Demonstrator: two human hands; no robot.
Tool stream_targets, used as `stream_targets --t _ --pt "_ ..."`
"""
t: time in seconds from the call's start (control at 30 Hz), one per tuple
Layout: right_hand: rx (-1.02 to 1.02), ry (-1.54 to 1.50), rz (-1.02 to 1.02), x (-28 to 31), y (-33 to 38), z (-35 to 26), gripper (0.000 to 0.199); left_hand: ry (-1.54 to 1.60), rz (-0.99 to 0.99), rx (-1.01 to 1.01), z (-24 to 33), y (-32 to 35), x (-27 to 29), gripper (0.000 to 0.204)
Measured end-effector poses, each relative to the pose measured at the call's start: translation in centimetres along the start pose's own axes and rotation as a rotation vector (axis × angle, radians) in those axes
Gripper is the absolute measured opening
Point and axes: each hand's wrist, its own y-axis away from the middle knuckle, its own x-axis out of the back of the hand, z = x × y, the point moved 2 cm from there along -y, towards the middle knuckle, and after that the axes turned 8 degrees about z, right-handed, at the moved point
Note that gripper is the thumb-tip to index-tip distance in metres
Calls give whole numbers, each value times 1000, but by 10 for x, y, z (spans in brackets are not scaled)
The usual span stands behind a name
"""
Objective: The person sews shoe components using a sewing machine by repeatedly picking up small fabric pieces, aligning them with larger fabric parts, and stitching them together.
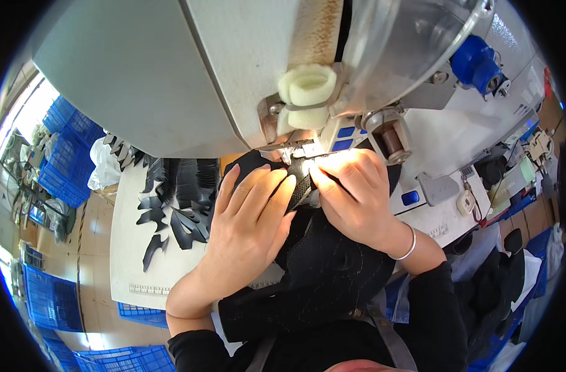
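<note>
The right hand (356, 192) is pinching the black mesh piece (303, 180) between thumb and fingertips, closed on its edge just beneath the needle area of the white sewing machine (233, 68); the left hand (249, 214) is lying flat with fingers extended, pressing the same piece down rather than closing around it; the two hands are sitting side by side, nearly touching. The piece is resting on the machine bed under a bright lamp, trailing down toward the person's lap; it looks light, soft and floppy, likely to buckle if pushed, so holding it taut near the seam edge seems best. A stack of black cut pieces (180, 198) is lying left of the hands; blue crates (66, 149) are standing farther left.
</note>
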Motion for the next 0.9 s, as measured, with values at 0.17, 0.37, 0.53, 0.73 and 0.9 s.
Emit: stream_targets --t 0.17,0.37,0.53,0.73,0.9 --pt "70 33 -2 -1 -2 -5 22 33 1 35 -2 -2 -1 40" --pt "194 87 27 -3 -8 -16 15 41 15 43 -8 -3 -2 38" --pt "222 139 -15 -6 -5 -22 15 36 40 37 -14 -3 -5 33" --pt "321 266 -68 -10 -12 -39 15 47 70 11 -24 -5 -5 26" --pt "362 362 -160 -13 -13 -46 25 123 143 3 -31 -8 -10 22"
